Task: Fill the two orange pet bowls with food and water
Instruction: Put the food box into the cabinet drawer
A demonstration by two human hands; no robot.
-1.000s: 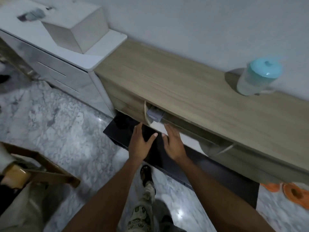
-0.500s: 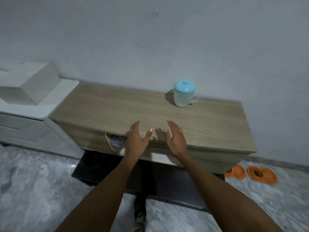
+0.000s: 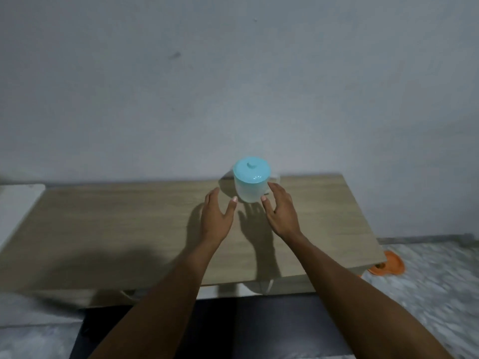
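We have both hands out over the cabinet (image 3: 129,229), closing on the jug (image 3: 251,183) that stands upright near the back edge, close to the wall (image 3: 233,86). Its teal lid (image 3: 251,169) is on, and through the pale body we cannot tell how much water it holds

Our left hand (image 3: 216,218) sits just left of the jug, fingers spread and relaxed, thumb tip close to the base but apart from it as far as we can judge. Our right hand (image 3: 281,212) is just right of it, also loose and unclenched, with the fingers near the side where the handle seems to be; whether any finger touches the wall of the jug we cannot tell. Neither hand grips anything

The orange bowls (image 3: 387,265) lie on the floor (image 3: 427,281) beyond the cabinet's right end, mostly hidden behind its corner, so we see only part of one and cannot say what is inside

We judge the step in hand to be fetching the water, with neither bowl yet seen to. The next move calls for wrapping both palms around the body or hooking the handle, lifting straight so the lid stays seated, then carrying it low and right to the bowls
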